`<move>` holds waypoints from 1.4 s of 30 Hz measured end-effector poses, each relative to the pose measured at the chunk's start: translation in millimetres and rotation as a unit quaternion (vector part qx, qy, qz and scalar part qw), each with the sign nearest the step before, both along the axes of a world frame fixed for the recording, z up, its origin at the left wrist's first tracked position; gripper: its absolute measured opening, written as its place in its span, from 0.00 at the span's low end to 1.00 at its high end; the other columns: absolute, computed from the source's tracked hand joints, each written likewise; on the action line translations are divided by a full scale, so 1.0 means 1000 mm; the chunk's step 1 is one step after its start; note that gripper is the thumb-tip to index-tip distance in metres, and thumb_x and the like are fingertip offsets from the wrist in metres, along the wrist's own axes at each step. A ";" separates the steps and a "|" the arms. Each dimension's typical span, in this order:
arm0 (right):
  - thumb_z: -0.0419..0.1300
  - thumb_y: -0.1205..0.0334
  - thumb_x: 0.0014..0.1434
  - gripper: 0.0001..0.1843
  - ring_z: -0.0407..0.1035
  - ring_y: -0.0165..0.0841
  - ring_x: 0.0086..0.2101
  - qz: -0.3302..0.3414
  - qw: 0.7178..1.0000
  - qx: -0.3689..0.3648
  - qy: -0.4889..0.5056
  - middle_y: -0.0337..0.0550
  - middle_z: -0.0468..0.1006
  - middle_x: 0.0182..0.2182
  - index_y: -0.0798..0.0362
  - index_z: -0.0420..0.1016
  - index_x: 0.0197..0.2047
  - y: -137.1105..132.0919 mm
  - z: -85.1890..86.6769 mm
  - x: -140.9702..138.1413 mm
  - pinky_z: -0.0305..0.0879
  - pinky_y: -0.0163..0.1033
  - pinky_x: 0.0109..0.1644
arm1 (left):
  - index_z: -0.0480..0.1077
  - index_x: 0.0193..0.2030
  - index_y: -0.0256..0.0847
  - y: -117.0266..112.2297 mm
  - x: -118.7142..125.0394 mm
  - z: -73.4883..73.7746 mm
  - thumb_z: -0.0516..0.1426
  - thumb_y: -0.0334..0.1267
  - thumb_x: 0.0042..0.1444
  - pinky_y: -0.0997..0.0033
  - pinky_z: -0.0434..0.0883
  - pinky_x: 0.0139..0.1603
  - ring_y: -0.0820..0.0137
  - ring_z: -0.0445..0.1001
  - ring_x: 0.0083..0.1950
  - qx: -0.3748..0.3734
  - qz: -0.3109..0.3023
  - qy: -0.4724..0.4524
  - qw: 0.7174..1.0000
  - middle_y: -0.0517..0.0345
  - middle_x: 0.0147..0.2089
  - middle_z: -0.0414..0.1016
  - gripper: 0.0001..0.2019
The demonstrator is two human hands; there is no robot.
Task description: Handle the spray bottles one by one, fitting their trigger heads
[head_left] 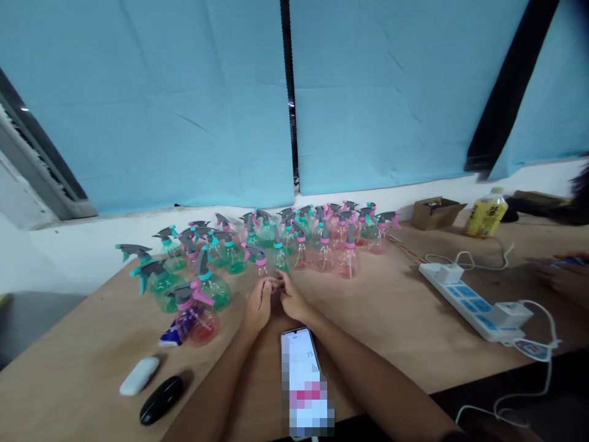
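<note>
My left hand (259,305) and my right hand (293,299) meet at the fingertips over the middle of the table. Both have their fingers curled and drawn together, and anything between them is hidden. Just beyond my left hand stands a clear spray bottle (261,271) with a pink collar and grey head; its lower body is covered by the hand, and I cannot tell whether they touch. A green spray bottle (278,258) stands upright behind my fingertips. Below my wrists lies a phone (301,356) with its screen lit, between my forearms.
Several pink and green spray bottles (348,263) crowd the back, some at left (197,325) near a blue packet (170,335). A white case (139,376) and black case (161,400) lie front left. Right are a power strip (464,301), cables, cardboard box (437,215), yellow bottle (486,213) and another person's hand (568,279).
</note>
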State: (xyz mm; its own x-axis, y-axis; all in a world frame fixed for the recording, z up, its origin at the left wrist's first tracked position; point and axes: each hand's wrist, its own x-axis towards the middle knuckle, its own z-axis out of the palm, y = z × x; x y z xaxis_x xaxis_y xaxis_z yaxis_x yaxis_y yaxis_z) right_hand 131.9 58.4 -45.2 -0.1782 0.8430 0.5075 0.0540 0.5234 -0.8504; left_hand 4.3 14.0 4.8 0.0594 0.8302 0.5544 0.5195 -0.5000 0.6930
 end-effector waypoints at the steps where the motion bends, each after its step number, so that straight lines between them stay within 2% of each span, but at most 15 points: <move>1: 0.49 0.74 0.54 0.34 0.68 0.36 0.52 0.010 1.000 -0.008 0.007 0.48 0.69 0.56 0.48 0.61 0.64 0.002 -0.002 -0.002 0.66 0.48 0.58 | 0.70 0.48 0.42 0.002 0.000 -0.001 0.44 0.49 0.69 0.65 0.71 0.50 0.65 0.77 0.44 -0.002 0.001 -0.008 1.000 0.53 0.43 0.78 0.19; 5: 0.49 0.72 0.55 0.27 0.69 0.35 0.49 0.030 0.999 -0.026 0.025 0.47 0.73 0.52 0.49 0.68 0.57 0.008 -0.003 -0.003 0.66 0.46 0.57 | 0.68 0.53 0.42 0.010 -0.001 -0.006 0.44 0.51 0.69 0.62 0.69 0.56 0.64 0.75 0.51 -0.022 -0.004 -0.045 0.999 0.50 0.50 0.77 0.20; 11: 0.51 0.69 0.56 0.25 0.67 0.38 0.52 -0.097 0.995 -0.020 0.026 0.49 0.71 0.53 0.50 0.67 0.57 0.012 -0.004 0.007 0.62 0.49 0.60 | 0.65 0.57 0.42 0.019 -0.002 -0.012 0.44 0.53 0.68 0.60 0.64 0.62 0.62 0.71 0.59 -0.040 0.029 -0.049 0.998 0.47 0.57 0.71 0.21; 17: 0.54 0.70 0.54 0.30 0.62 0.41 0.58 -0.159 0.986 -0.023 0.030 0.53 0.67 0.58 0.52 0.61 0.61 0.019 -0.003 0.016 0.58 0.52 0.64 | 0.63 0.59 0.42 0.023 -0.003 -0.012 0.44 0.52 0.68 0.56 0.59 0.67 0.62 0.66 0.64 -0.042 0.047 -0.031 0.998 0.45 0.61 0.69 0.21; 22: 0.56 0.67 0.55 0.35 0.58 0.41 0.63 -0.128 0.991 -0.027 0.020 0.51 0.65 0.63 0.50 0.56 0.66 0.024 0.001 0.022 0.52 0.53 0.68 | 0.60 0.62 0.40 0.028 0.000 -0.016 0.43 0.52 0.69 0.53 0.55 0.70 0.62 0.61 0.68 -0.041 0.025 -0.010 0.999 0.43 0.65 0.65 0.23; 26: 0.57 0.67 0.56 0.38 0.57 0.40 0.64 -0.089 0.995 -0.033 0.013 0.49 0.63 0.65 0.48 0.53 0.68 0.024 0.004 0.024 0.52 0.52 0.68 | 0.55 0.68 0.43 0.036 0.000 -0.020 0.42 0.53 0.69 0.51 0.49 0.74 0.62 0.51 0.74 -0.075 -0.006 0.022 0.997 0.45 0.72 0.56 0.26; 29: 0.57 0.66 0.56 0.38 0.57 0.41 0.65 -0.093 0.995 -0.040 -0.004 0.48 0.61 0.66 0.48 0.52 0.69 0.025 0.005 0.024 0.53 0.51 0.68 | 0.50 0.71 0.45 0.043 -0.004 -0.022 0.41 0.55 0.69 0.50 0.45 0.75 0.62 0.46 0.76 -0.100 -0.024 0.024 0.994 0.48 0.75 0.49 0.29; 33: 0.57 0.66 0.56 0.39 0.59 0.41 0.64 -0.096 0.994 -0.044 -0.022 0.48 0.64 0.65 0.48 0.52 0.70 0.027 0.006 0.026 0.54 0.52 0.68 | 0.45 0.73 0.47 0.052 -0.006 -0.022 0.40 0.56 0.68 0.49 0.44 0.75 0.62 0.43 0.77 -0.120 -0.030 0.012 0.992 0.50 0.77 0.44 0.31; 37: 0.58 0.66 0.57 0.38 0.64 0.40 0.61 -0.078 0.995 -0.051 -0.016 0.49 0.67 0.63 0.47 0.53 0.69 0.029 0.005 0.027 0.57 0.52 0.66 | 0.45 0.73 0.47 0.054 -0.005 -0.023 0.41 0.56 0.68 0.50 0.44 0.75 0.61 0.44 0.76 -0.122 -0.037 0.028 0.992 0.50 0.77 0.45 0.31; 42: 0.57 0.68 0.56 0.36 0.67 0.39 0.58 -0.077 0.996 -0.039 -0.010 0.48 0.70 0.60 0.46 0.56 0.67 0.027 0.002 0.028 0.59 0.51 0.65 | 0.47 0.73 0.47 0.045 -0.002 -0.024 0.43 0.54 0.68 0.49 0.48 0.74 0.60 0.49 0.75 -0.088 -0.058 0.079 0.991 0.48 0.75 0.51 0.30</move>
